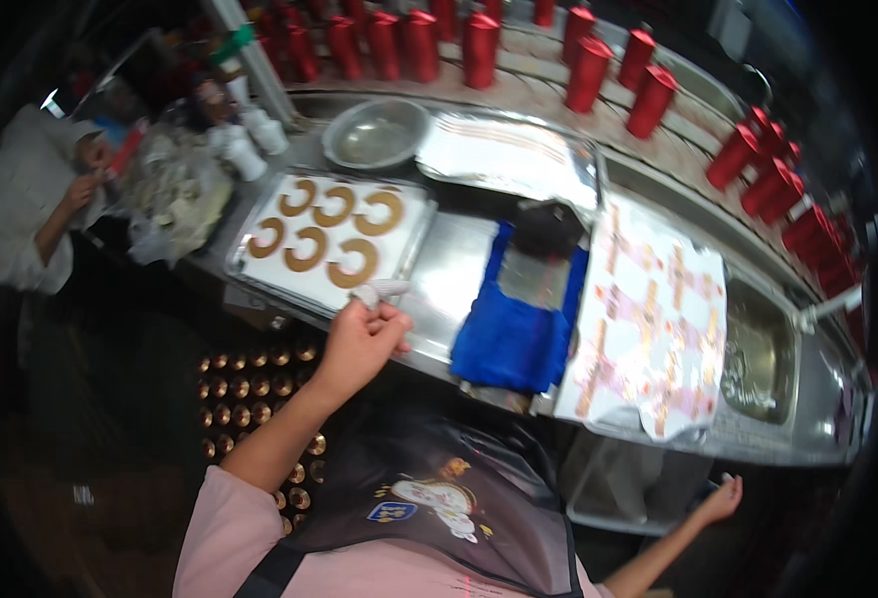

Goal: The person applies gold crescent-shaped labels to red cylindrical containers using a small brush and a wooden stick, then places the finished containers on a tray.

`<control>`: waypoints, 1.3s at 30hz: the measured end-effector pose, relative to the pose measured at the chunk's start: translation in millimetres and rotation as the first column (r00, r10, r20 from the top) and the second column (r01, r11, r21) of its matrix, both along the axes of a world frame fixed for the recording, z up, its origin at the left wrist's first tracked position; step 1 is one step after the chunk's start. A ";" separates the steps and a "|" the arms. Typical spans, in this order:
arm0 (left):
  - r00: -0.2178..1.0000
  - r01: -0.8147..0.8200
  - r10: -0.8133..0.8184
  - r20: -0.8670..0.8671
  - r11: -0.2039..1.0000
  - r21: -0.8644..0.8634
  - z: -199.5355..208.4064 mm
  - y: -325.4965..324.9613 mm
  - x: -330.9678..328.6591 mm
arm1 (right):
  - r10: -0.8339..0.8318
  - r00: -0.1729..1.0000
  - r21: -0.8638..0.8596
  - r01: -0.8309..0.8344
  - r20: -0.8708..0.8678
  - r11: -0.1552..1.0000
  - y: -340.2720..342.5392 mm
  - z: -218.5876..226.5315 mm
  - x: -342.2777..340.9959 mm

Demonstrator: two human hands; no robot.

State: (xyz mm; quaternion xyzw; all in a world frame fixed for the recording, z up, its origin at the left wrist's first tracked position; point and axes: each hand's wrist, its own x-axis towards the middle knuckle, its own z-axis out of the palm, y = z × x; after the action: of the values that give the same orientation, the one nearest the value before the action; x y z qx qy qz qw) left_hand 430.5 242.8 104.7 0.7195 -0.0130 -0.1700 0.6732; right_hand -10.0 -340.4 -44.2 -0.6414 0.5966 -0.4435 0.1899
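Left hand is hovering at the near edge of the tray, grip pinching a small crumpled grey-white wad, cloth or paper, cannot tell which. The wad is sitting just above the lowest of six brown C-shaped rings lying on the tray's white liner. Right hand is hanging low, well apart from the table, fingers loosely spread, grasping nothing.

Risks, as I judge them:
- the wad is dragging close to the nearest ring; a careless sweep could smear or shift it
- the tray's near corner is lying close to the table edge; a push could tip it off
- the blue cloth is drooping over the table front and could slide off or snag the apron

Packages and sheets:
- red cylinders are standing upright in rows along the far ledge, curving round to the right
- a printed sheet, white with pink and orange motifs, is draping beside the sink
- a foil-lined tray and a round steel bowl are sitting behind
- a bulging clear bag is resting far left, near another person's sleeve
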 end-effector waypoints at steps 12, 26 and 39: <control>0.768 -0.200 0.156 0.622 0.980 0.002 39.2 -57.2 232.3 | 0.704 0.697 -0.093 -0.698 0.139 0.710 153.0 150.3 325.3; 0.607 -0.519 0.279 0.744 0.848 0.105 15.3 -204.8 556.3 | 0.584 0.812 0.098 -0.581 0.001 0.808 140.3 104.4 313.0; 0.648 -0.288 0.441 0.621 0.897 -0.336 -15.9 -184.2 517.5 | 0.678 0.734 0.065 -0.679 0.039 0.731 202.1 104.5 372.9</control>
State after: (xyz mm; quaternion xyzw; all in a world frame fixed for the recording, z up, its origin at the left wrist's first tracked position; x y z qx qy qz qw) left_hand 948.0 58.6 88.8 0.6441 -0.1315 0.2488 0.7113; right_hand 362.9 -138.3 60.3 -0.8042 0.3365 -0.3252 0.3663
